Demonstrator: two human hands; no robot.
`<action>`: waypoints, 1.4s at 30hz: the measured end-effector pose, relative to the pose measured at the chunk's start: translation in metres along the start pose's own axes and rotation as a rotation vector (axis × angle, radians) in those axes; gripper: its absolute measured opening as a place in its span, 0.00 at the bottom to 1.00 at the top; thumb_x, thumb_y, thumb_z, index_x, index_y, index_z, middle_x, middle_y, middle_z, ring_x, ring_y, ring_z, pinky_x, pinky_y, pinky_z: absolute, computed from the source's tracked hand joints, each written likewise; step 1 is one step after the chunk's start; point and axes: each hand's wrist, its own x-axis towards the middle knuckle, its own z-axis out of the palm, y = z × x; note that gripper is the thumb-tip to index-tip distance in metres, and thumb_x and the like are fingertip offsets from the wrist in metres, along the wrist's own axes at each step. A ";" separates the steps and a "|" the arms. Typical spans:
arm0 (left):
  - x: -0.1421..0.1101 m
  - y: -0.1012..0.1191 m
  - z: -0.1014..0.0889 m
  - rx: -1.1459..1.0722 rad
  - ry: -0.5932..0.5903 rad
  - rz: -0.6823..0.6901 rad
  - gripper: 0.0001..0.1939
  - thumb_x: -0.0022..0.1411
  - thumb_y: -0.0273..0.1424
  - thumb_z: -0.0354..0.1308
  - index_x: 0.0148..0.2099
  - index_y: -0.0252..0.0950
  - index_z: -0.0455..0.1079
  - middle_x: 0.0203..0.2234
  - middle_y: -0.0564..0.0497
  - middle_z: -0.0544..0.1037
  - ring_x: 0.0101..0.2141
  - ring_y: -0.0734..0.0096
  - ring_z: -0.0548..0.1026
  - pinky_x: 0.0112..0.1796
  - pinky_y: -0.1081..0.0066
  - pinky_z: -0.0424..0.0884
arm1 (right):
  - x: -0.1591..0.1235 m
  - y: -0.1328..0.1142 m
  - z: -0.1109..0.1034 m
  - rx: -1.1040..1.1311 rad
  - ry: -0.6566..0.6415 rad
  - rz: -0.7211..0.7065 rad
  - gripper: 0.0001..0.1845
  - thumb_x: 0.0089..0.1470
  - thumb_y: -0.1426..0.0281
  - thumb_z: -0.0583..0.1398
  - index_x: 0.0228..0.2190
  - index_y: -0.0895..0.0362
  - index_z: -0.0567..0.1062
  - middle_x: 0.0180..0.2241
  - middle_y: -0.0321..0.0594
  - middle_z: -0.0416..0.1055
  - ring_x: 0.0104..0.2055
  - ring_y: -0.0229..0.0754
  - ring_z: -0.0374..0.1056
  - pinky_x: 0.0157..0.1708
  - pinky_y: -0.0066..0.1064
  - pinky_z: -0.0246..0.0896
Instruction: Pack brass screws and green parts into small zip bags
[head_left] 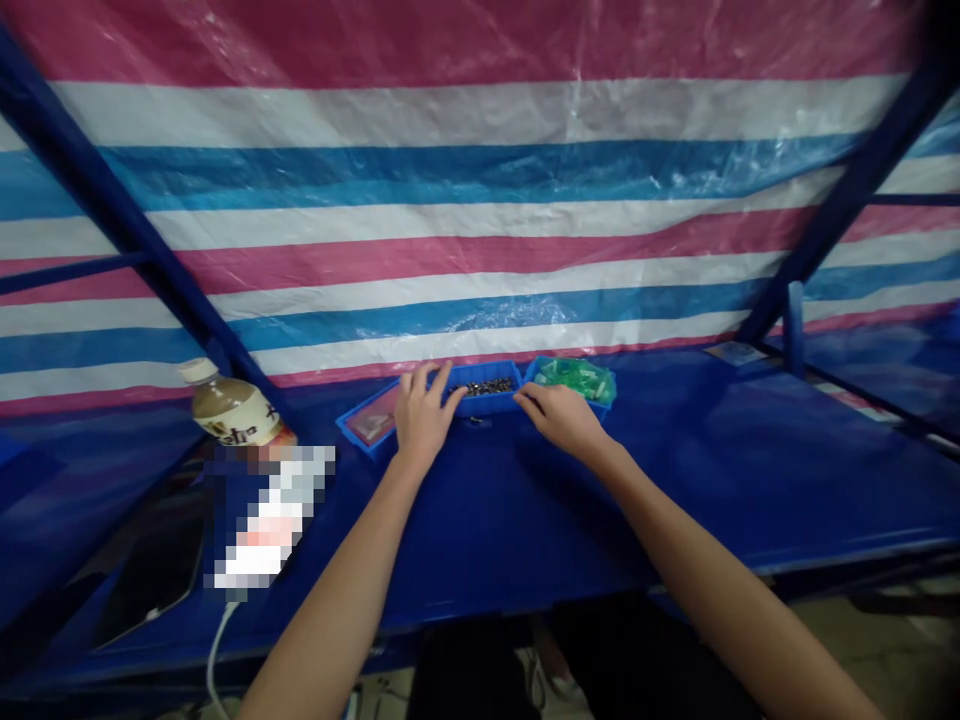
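Preferably, work low over the trays near the middle of the far edge of the desk [465,540]. Note the left hand [424,415], fingers spread open, over the right part of the left tray [381,449], with thumb toward the metal parts [491,387] in the middle tray [491,405]. Note, too, the right hand [559,412], thumb and fingertips bunched close in front of the right tray [602,410] and its green bag [574,375]; cannot tell whether fully closed or gripping a part. For such small pieces, probably best to pinch singly, with fingertips only, and to steady a rim lightly against sliding. Mind the loose bit [476,421] on the desk, just in front of the middle tray: too small to name, easy to sweep toward the near edge with a wrist.
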 end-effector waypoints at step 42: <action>-0.019 0.038 0.002 -0.215 -0.567 0.054 0.12 0.67 0.36 0.51 0.44 0.43 0.75 0.35 0.53 0.80 0.34 0.67 0.76 0.33 0.71 0.66 | -0.006 0.013 -0.008 0.028 -0.359 0.056 0.03 0.47 0.72 0.59 0.24 0.58 0.70 0.25 0.41 0.73 0.28 0.41 0.69 0.26 0.29 0.54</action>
